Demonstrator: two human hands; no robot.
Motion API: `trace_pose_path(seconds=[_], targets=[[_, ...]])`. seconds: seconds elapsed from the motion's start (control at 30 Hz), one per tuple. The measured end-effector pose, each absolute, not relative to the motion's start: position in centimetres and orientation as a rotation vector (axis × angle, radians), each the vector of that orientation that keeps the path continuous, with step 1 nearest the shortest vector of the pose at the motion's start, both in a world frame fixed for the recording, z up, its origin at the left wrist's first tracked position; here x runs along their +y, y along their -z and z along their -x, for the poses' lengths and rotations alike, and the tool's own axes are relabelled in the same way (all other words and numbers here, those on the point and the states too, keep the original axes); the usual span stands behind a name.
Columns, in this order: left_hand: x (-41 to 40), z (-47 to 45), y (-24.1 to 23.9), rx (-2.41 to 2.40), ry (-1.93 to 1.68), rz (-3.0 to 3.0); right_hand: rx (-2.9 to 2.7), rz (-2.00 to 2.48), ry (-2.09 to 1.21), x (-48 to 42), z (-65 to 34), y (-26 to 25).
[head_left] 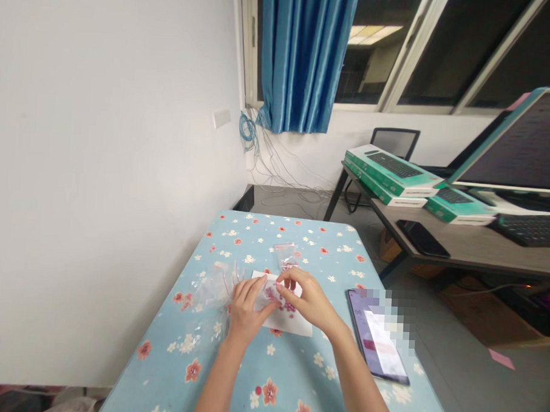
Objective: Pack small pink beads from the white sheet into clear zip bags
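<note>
My left hand point(247, 309) holds a small clear plastic bag point(270, 291) open-side toward my right hand, with pinkish-red beads showing in or behind it. Thumb and forefinger of my right hand point(308, 298) are pinched together at the bag's mouth, on what looks like a small pink bead point(279, 284). Under both hands lies a sheet of white paper point(299, 327), and loose pinkish-red beads point(290, 310) are scattered on it. Just beyond the paper rests a small zip bag point(285, 251), with more beads at its near end.
Crumpled clear plastic bags point(210, 288) lie left of my left hand on the flowered tablecloth point(268, 357). A lit phone point(376, 344) lies at the right edge. Beyond stands a desk with keyboard boxes point(390, 168), a dark phone point(423, 238) and a monitor point(524, 144).
</note>
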State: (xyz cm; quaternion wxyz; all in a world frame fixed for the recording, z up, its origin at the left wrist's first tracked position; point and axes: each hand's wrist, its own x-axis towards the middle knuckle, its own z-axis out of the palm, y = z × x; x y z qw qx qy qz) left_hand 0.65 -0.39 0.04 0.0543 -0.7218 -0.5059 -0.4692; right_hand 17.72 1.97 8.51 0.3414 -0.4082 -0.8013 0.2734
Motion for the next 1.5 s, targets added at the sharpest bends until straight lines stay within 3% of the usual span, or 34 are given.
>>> trace_pose_path(seconds=[0.53,0.8,1.0,1.5], targets=[[-0.3,-0.5,-0.3,-1.583,1.460,2.168,-1.975,1.177,-0.761,3.4,-20.2,-7.6],[-0.1,-0.3,0.5,-1.623,1.476,2.154,-2.301,1.471,-0.848,4.2,-22.1,-4.9],[-0.1,-0.3,0.6,-1.633,1.462,2.172,-2.462,1.389,-1.011,3.3,-21.4,-5.5],[0.0,-0.3,0.5,-1.613,1.474,2.157,-2.500,1.325,-0.941,3.2,-20.4,-5.0]])
